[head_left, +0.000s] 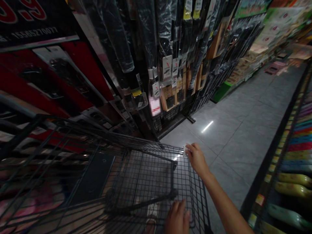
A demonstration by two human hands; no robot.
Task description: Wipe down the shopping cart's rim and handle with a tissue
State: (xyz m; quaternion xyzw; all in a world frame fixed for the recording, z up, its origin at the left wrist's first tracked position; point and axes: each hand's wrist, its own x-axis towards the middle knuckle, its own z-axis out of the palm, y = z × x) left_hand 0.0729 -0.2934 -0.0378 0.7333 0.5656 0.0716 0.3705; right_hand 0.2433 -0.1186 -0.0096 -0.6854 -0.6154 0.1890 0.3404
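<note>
A black wire shopping cart (156,162) fills the lower middle of the view. At its far right corner, my right hand (196,159) is closed on the rim, with the forearm reaching in from the lower right. A small white piece (184,151) shows at those fingertips; whether it is a tag on the cart or something held is unclear. Low in the view, my left hand (177,218) hovers over the cart's wire mesh, its blurred fingers stretched forward and slightly apart. Nothing shows in its fingers. A dark flat panel (94,177) is fixed in the cart's left part.
A rack of black packaged goods (146,42) with hanging tags stands ahead, beside a red display (80,74). Grey tiled floor (234,130) runs off to the right. Along the right edge, a shelf of colourful goods (299,143) borders the aisle. A foot (151,219) shows through the mesh.
</note>
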